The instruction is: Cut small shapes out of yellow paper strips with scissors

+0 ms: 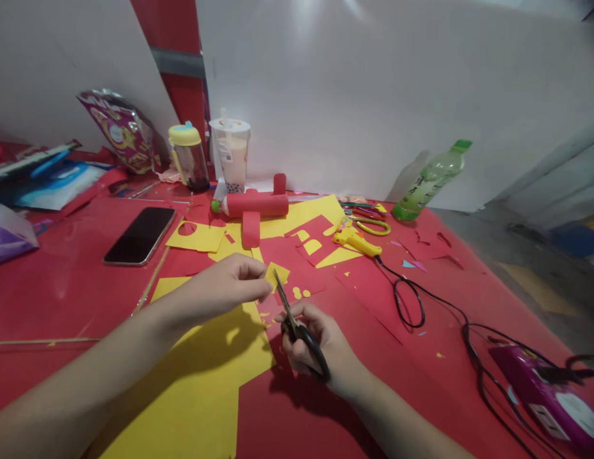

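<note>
My right hand [320, 347] is closed round the black handles of a pair of scissors [294, 322], whose blades point up and away from me. My left hand [239, 280] pinches a small piece of yellow paper [279, 275] just beside the blade tips. Part of that piece is hidden behind the blades and fingers. Small yellow paper circles [301, 293] and thin trimmings lie on the red surface just beyond my right hand. Under my left arm spreads a large yellow sheet [196, 382]. Farther back lies a red paper-wrapped tube [256, 205] with red strips attached.
A yellow glue gun [356, 241] with a black cord lies right of centre, beside yellow-handled scissors [373, 225]. A green bottle [430, 182] leans against the white wall. Behind stand a milk tea cup [232, 156] and a yellow-lidded bottle [189, 156]. A phone [141, 236] lies left.
</note>
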Demonstrator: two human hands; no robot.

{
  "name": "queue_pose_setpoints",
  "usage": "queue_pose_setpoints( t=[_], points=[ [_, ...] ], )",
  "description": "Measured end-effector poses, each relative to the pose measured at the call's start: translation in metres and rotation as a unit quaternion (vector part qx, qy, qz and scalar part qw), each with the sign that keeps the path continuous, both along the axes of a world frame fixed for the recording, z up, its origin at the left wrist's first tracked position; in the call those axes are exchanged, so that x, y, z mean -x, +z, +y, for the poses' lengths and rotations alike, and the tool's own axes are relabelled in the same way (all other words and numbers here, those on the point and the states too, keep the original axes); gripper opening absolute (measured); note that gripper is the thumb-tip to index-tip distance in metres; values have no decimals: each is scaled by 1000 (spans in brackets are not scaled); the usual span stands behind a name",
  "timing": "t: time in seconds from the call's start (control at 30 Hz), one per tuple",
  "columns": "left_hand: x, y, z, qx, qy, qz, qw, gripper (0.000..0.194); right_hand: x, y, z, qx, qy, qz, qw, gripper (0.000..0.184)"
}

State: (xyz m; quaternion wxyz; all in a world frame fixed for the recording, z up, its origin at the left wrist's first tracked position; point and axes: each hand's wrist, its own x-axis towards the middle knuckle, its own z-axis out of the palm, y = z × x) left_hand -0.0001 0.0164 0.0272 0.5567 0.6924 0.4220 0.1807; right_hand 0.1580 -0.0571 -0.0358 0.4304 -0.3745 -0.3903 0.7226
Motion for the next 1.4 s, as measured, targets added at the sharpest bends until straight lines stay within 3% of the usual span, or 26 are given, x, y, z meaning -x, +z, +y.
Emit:
queue_pose_setpoints(
  t=[0.37, 0.9, 1.4],
  points=[
    [2, -6, 5, 37, -23, -11, 999, 27, -2, 0, 0, -50, 53, 5, 997, 50],
    [-2, -8, 0, 57, -35, 11, 998, 17, -2, 0, 0, -77, 48, 19, 996, 47],
    [-3, -8, 0, 45, -28, 12, 999, 19, -2, -2, 0, -68, 39, 14, 997, 46]
  ],
)
